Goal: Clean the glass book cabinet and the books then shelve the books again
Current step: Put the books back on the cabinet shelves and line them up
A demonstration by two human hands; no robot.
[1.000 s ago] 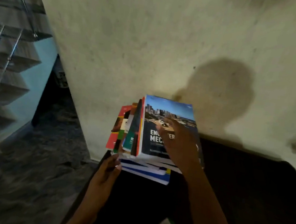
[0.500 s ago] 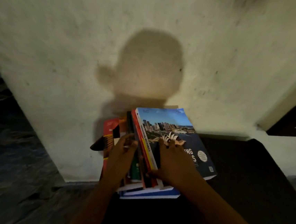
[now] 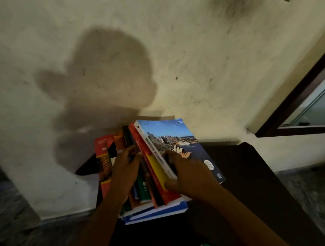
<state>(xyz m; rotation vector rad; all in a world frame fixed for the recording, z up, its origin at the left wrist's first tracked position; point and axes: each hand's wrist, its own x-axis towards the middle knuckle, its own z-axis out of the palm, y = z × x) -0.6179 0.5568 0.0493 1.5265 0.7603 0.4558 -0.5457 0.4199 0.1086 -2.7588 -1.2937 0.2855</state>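
a shadow (image 3: 105, 89) is cast on the cream wall (image 3: 194, 46) at the left. a stack of books (image 3: 159, 209) is set on the dark worktop (image 3: 251, 181), against that wall. the left hand (image 3: 125, 170) is curled into the stack, fingers tucked between its middle books. the right hand (image 3: 190, 175) is clamped on the blue cityscape book (image 3: 176, 136) on top, thumb at its edge. a dark-framed glass pane (image 3: 322, 102) is seen far right.
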